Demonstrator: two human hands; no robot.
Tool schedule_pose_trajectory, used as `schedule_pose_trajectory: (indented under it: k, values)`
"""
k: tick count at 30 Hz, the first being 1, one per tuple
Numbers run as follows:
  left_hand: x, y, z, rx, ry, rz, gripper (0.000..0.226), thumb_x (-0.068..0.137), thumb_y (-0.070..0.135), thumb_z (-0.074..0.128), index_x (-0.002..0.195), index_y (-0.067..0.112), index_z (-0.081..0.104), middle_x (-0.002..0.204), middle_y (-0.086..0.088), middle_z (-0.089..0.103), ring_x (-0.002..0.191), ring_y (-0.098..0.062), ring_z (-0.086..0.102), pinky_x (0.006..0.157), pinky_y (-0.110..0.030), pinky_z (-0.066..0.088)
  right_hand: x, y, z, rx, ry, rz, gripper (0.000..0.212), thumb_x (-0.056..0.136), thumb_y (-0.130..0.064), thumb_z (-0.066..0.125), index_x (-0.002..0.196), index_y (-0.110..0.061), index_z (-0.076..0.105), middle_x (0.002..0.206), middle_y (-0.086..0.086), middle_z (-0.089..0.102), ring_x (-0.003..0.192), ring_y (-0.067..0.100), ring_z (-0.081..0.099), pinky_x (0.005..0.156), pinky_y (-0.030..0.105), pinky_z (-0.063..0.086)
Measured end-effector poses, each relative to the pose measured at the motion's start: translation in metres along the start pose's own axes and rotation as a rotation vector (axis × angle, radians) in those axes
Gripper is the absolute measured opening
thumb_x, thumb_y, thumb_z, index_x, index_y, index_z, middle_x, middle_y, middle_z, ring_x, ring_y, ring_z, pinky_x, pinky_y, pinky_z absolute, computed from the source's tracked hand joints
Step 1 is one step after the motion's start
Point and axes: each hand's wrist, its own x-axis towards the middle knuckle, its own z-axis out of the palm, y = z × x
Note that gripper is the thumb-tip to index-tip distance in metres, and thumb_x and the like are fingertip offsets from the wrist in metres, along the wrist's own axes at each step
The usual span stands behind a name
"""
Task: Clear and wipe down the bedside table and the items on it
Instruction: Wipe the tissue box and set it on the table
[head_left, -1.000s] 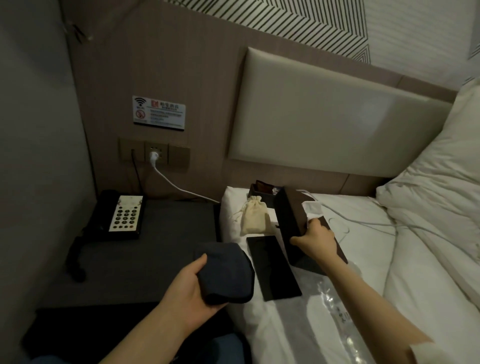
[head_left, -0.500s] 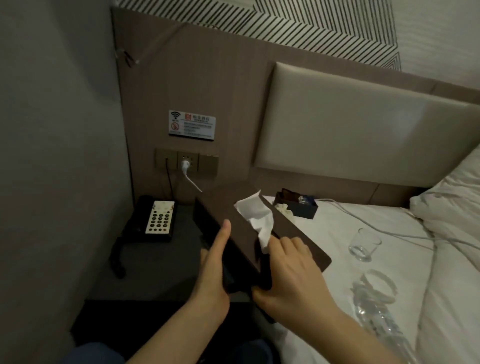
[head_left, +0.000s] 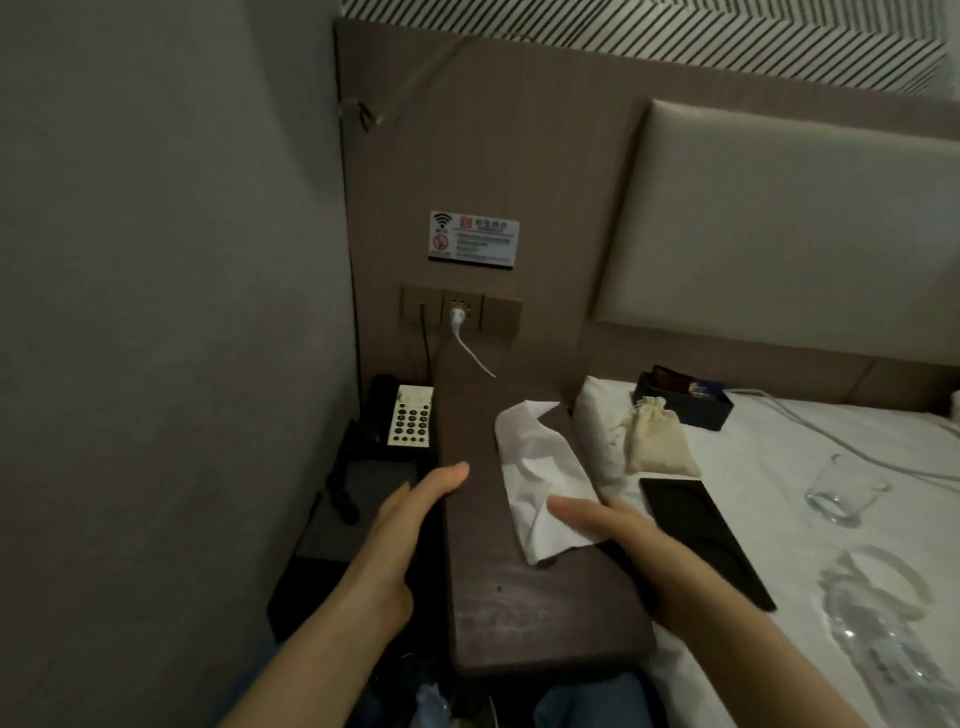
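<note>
Tissue box (head_left: 530, 582), dark brown, long, held up betw both hands over near part of bedside tabletop (head_left: 358, 499); white tissue (head_left: 540, 488) sticks out of its top slot, crumpled.

L hand (head_left: 410, 525): flat against box's L side, thumb laid along top edge, fingers hidden behind the side; grip looks like a straight-fingered press, not a curl.

R hand (head_left: 623, 540): against box's R side, thumb across the top touching the tissue; fingers wrap under/behind the side – grip holds the box.

Bed (head_left: 779, 467), near R edge: crumpled clear plastic wrap/bottle (head_left: 883, 644), blurred. Black flat card/tray (head_left: 701, 535) just R of the R hand. Empty drinking glass (head_left: 847, 493) further R.

Mid bed: cream drawstring pouch (head_left: 657, 441) just beyond the black card. Dark caddy (head_left: 685, 400) w/ sachets behind it, near headboard (head_left: 779, 218).

Tabletop far L corner: black phone w/ white keypad (head_left: 400, 421), coiled cord running toward near edge.

Wall panel: socket strip (head_left: 460, 314) w/ white plug + cable; wifi/no-smoking sign (head_left: 474, 240) above.
</note>
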Motion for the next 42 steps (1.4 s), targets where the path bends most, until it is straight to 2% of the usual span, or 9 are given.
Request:
schedule_pose_trajectory:
  k: [4,9,13,16,18,23,28,33,42]
  values:
    - [-0.002,0.010,-0.004,-0.049,0.002,-0.003,0.042,0.070,0.050,0.076,0.102,0.023,0.076,0.100,-0.005,0.075,0.088,-0.021,0.073,0.070,-0.031,0.055,0.007,0.016,0.012,0.325,-0.147,0.021,0.026,0.062,-0.025,0.084,0.086,-0.016,0.079,0.098,0.021,0.074,0.081,0.034,0.073,0.061,0.037,0.058]
    - [0.001,0.006,-0.006,-0.223,0.271,0.113,0.023,0.094,0.027,0.058,0.106,0.013,0.072,0.092,-0.010,0.075,0.084,-0.026,0.069,0.064,-0.031,0.051,0.003,0.011,0.018,0.453,-0.137,-0.067,0.009,0.069,-0.024,0.077,0.078,-0.020,0.079,0.102,0.023,0.072,0.083,0.037,0.073,0.065,0.041,0.058]
    - [-0.001,0.004,0.005,-0.265,0.376,0.309,0.028,0.098,0.029,0.052,0.122,0.022,0.063,0.110,-0.003,0.071,0.099,-0.019,0.067,0.080,-0.036,0.054,-0.009,-0.004,0.016,0.394,-0.079,-0.099,0.057,0.064,-0.025,0.081,0.117,-0.010,0.068,0.099,0.021,0.073,0.080,0.032,0.074,0.060,0.034,0.058]
    - [-0.002,0.016,0.010,-0.312,0.478,0.473,0.046,0.097,0.038,0.051,0.142,0.029,0.045,0.140,0.002,0.053,0.124,-0.019,0.053,0.108,-0.045,0.040,-0.018,-0.014,0.011,0.065,0.026,-0.186,0.148,0.013,-0.051,0.090,0.146,-0.010,0.038,0.122,0.013,0.066,0.109,0.026,0.065,0.088,0.027,0.053]
    - [-0.006,0.029,0.014,-0.245,0.489,0.696,0.044,0.097,0.044,0.048,0.141,0.044,0.040,0.142,0.019,0.047,0.128,-0.005,0.046,0.112,-0.040,0.034,-0.016,-0.020,0.004,0.052,0.067,-0.213,0.145,0.016,-0.043,0.090,0.148,-0.022,0.034,0.136,0.008,0.052,0.114,0.033,0.056,0.098,0.044,0.047]
    - [0.000,0.057,0.047,0.658,0.003,1.064,0.038,0.093,0.048,0.035,0.120,0.075,0.034,0.147,0.037,0.024,0.137,0.015,0.017,0.111,-0.012,0.019,-0.012,-0.017,0.006,0.028,0.086,-0.360,0.091,0.033,-0.036,0.086,0.113,-0.041,0.044,0.098,-0.018,0.052,0.082,0.005,0.062,0.063,0.022,0.051]
    - [0.019,0.064,0.070,1.513,-0.020,1.145,0.044,0.096,0.060,0.013,0.138,0.061,0.025,0.157,0.018,0.004,0.144,-0.010,-0.003,0.115,-0.040,0.000,-0.015,-0.012,0.021,-0.047,0.114,-0.483,0.099,0.038,-0.038,0.084,0.128,-0.035,0.043,0.114,-0.022,0.051,0.092,-0.005,0.054,0.064,0.010,0.043]
    - [0.033,0.091,0.059,1.320,-0.078,0.984,0.037,0.102,0.043,0.027,0.136,0.049,0.039,0.121,0.009,0.057,0.110,-0.011,0.052,0.094,-0.040,0.045,-0.018,-0.004,0.011,-0.102,0.137,-0.507,0.106,0.032,-0.046,0.086,0.126,-0.040,0.039,0.109,-0.028,0.048,0.093,-0.008,0.049,0.067,0.010,0.042]
    - [0.039,0.085,0.029,0.655,-0.041,0.595,0.037,0.101,0.034,0.040,0.138,0.034,0.045,0.118,0.015,0.057,0.100,0.004,0.056,0.071,-0.005,0.048,0.002,-0.017,-0.001,0.097,0.236,-0.291,0.112,0.049,-0.023,0.090,0.146,-0.026,0.034,0.137,0.013,0.046,0.083,0.016,0.050,0.065,0.031,0.044]
